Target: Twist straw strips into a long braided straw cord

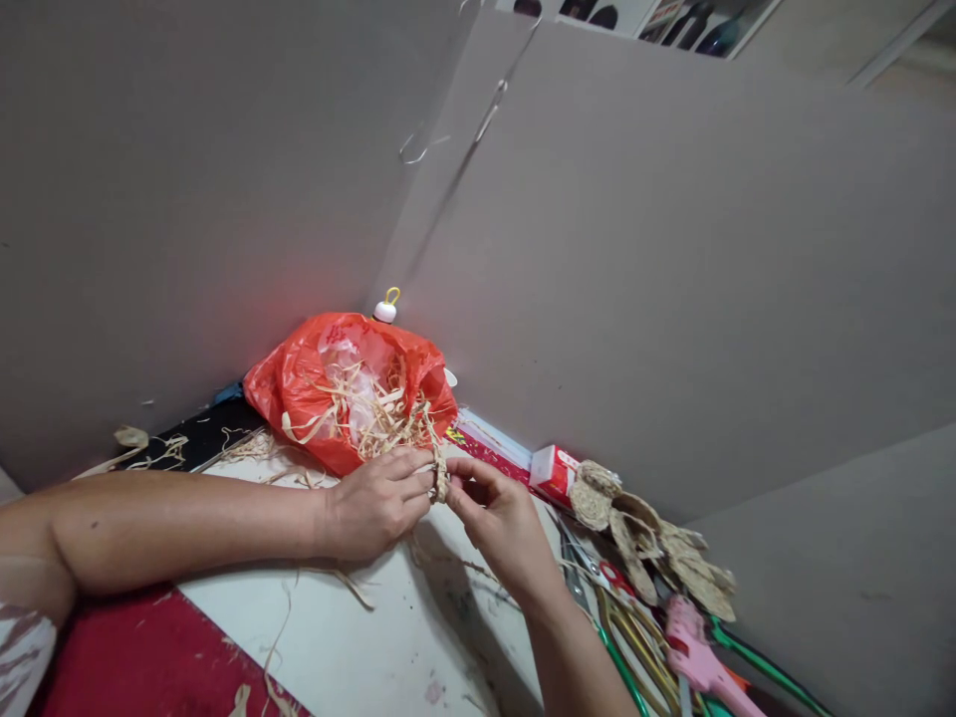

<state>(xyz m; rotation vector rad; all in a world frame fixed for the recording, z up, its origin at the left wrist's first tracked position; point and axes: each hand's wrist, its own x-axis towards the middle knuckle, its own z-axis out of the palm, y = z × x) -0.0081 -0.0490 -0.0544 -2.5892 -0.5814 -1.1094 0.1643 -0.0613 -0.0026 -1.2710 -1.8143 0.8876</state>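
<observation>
My left hand and my right hand meet in the middle of the view, both pinched on a small braided piece of straw held between them. Just behind it lies a red plastic bag that spills loose pale straw strips. My left forearm stretches in from the left edge. My right forearm comes up from the bottom.
Grey boards wall in the corner. A white worktop has a red patch at front left. To the right lie a red-and-white box, woven straw pieces, scissors, pink and green tools. A small white bottle stands behind the bag.
</observation>
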